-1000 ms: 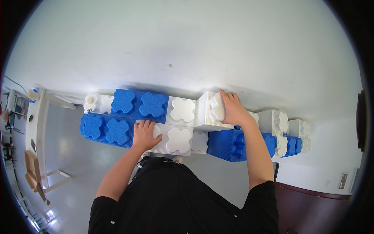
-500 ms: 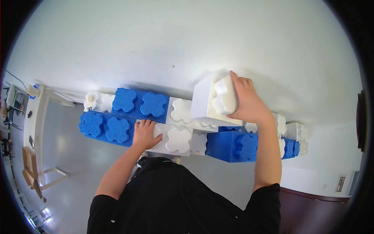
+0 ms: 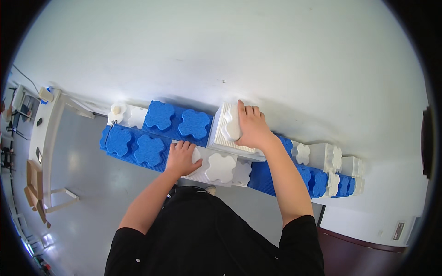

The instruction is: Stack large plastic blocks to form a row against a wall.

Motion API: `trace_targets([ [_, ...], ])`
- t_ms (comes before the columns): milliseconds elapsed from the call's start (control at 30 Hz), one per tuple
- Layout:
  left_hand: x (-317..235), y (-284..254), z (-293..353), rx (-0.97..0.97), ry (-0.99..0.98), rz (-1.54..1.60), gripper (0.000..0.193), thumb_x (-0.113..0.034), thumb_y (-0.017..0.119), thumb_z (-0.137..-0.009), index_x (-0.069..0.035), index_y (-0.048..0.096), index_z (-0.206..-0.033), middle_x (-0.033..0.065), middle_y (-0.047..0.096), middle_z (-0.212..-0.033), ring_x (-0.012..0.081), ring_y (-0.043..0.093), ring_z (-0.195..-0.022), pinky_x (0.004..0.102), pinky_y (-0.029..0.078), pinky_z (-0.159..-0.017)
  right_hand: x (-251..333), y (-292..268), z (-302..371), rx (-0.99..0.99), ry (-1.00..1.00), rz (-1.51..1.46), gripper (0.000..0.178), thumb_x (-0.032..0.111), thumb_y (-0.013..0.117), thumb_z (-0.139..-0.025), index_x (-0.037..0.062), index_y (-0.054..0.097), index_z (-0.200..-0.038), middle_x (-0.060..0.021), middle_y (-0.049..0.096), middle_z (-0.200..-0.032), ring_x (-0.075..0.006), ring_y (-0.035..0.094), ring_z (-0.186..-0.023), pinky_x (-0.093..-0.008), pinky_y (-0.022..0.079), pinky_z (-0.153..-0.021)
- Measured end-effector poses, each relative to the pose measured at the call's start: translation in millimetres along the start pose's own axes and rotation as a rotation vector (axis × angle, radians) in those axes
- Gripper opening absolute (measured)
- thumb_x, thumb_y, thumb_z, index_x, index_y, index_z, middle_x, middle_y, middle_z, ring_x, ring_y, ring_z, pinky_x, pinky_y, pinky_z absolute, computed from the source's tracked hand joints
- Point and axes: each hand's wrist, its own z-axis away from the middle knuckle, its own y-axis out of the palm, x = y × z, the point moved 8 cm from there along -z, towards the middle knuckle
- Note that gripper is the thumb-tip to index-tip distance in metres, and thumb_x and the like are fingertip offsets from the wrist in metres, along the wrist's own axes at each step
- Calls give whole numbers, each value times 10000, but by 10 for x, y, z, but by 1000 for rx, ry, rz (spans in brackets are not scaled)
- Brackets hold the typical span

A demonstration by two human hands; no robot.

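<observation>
Head camera looks steeply down (close) at wall (image 3: 239, 55).

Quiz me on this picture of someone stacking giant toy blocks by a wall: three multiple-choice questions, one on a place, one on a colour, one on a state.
1. Where does the left hand rest?
A. on a white block in the near row
B. on the floor
C. on the wall

2. What colour is the block under the right hand?
A. blue
B. white
C. red

3. How does that raised white block sit?
A. flush and level in the row
B. tilted, its ribbed side showing
C. lying on the floor

Answers:
1 A, the palm lies flat on the near white block.
2 B, it is white with a white stud.
3 B, it leans up above the blue blocks beside it.
</observation>
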Motion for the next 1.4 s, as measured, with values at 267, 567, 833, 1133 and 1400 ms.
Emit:
trace_targets([
  [267,32,53,7,7,-22,30,669,-530,745,-807,-73,653,-1286,120,628,-1242,325,537,-1258,550,366,-1089,-67,299,-148,1,-4,-36,1380,314,972,-609,-45,133,-1643,-274,438,-1496,-461,383,-1422,-572,314,-1204],
  [567,30,30,17,-36,0,31,660,-523,750,-806,-72,651,-1277,108,626,-1222,317,539,-1242,545,377,-1069,-95,329,-150,-45,13,-85,1387,284,977,-571,-4,157,-1652,-250,438,-1512,-448,366,-1440,-582,297,-1205],
  [833,22,37,12,-45,3,27,663,-524,746,-809,-66,654,-1279,109,627,-1214,319,540,-1238,544,377,-1067,-114,328,-128,-138,29,-95,1353,245,965,-552,19,209,-1651,-234,462,-1501,-439,379,-1434,-575,309,-1202],
  [1133,33,58,17,-15,-4,-3,647,-555,713,-831,-73,668,-1260,119,629,-1219,325,541,-1236,541,388,-1057,14,-739,149,-235,21,-102,1329,222,971,-537,22,261,-1643,-240,494,-1472,-454,430,-1375,-535,377,-1187],
  [1400,15,40,2,17,-8,2,668,-569,698,-843,-58,664,-1273,128,641,-1242,335,541,-1259,544,389,-1080,579,-895,-118,-329,-101,-203,1319,309,978,-577,-17,256,-1632,-263,493,-1476,-474,446,-1362,-524,396,-1178],
])
